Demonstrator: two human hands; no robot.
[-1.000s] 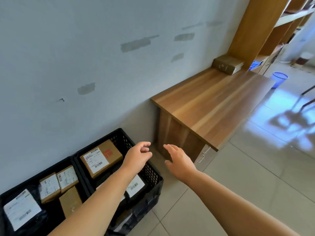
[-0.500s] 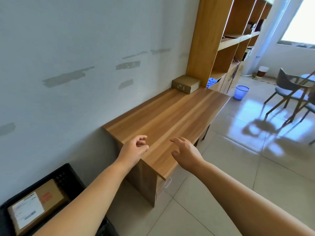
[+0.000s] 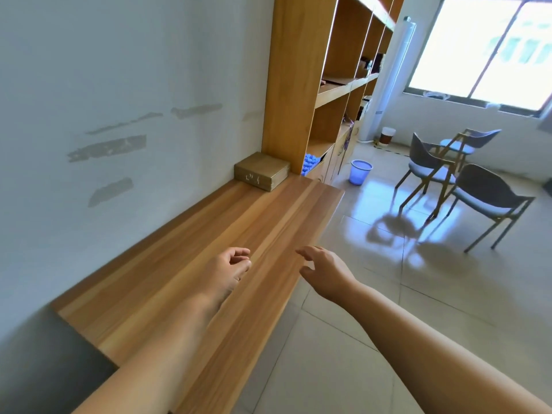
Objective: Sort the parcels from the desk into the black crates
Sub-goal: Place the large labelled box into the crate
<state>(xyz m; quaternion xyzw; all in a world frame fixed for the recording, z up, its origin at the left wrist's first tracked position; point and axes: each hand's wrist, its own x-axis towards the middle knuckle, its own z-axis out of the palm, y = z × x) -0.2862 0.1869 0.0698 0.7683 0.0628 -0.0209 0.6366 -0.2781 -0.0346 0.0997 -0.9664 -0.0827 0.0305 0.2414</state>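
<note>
Left hand out over the wooden surface, fingers loosely curled toward the palm, holding nothing; cannot tell whether it touches the wood. Right hand just beside it, past the surface's front edge above the floor, fingers relaxed and slightly spread, also holding nothing. Both forearms bare, both hands pointing toward the parcel. One brown parcel sits at the far end of the surface, against the wall and touching the base of the wooden shelf unit, well apart from both hands. Beyond the parcel, on the tiled floor: a blue bin near the shelf unit, two grey chairs farther right under the window. No crates in view.
</note>
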